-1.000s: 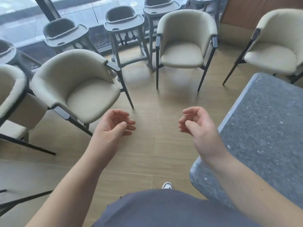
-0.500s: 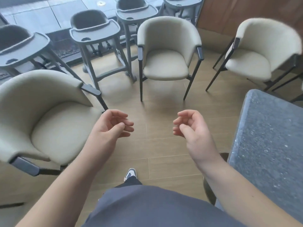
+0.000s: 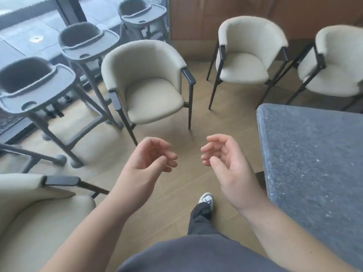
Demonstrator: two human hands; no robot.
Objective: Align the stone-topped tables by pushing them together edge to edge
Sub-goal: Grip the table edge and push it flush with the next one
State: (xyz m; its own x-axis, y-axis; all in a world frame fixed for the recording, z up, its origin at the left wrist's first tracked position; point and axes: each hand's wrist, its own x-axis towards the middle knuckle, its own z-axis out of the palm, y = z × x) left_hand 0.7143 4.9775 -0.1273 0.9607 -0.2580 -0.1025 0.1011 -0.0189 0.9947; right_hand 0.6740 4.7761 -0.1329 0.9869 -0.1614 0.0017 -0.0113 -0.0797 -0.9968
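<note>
Head view: I hold my left hand [image 3: 146, 163] and right hand [image 3: 225, 163] loosely curled and empty above the floor, the stone-topped table [image 3: 314, 163] just beside my right. Pushing looks not yet begun; next, I judge, both palms must meet its edge.

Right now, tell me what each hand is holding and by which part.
Nothing. The left hand and right hand hang loosely curled over the floor, beside the stone-topped table, touching nothing.
</note>
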